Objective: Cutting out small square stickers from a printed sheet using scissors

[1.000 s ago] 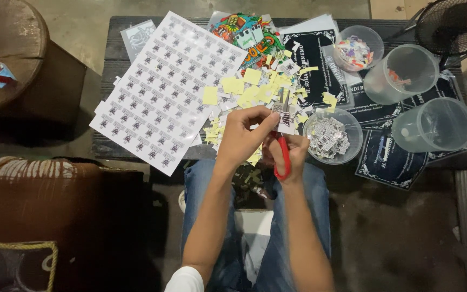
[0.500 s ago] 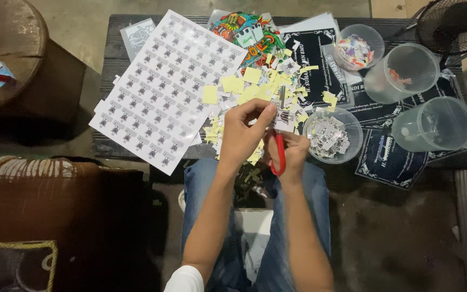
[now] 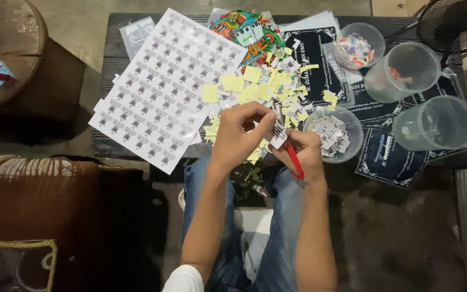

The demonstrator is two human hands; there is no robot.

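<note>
Between left fingers [image 3: 263, 123], sticker [image 3: 278, 132].

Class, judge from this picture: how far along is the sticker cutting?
Done: cut pieces fill one clear tub, and yellow scraps litter the table. In hand: the left hand pinches a small sticker while the right hand works red scissors. Left: a large uncut sheet.

Just me from above: short sleeves and jeans

My left hand [image 3: 239, 138] and right hand [image 3: 305, 154] are bare, no gloves, rings or watch that I can spot. Forearms are bare too. White short sleeve [image 3: 184, 278] at the bottom edge, faded blue jeans [image 3: 277, 227] on both legs.
</note>
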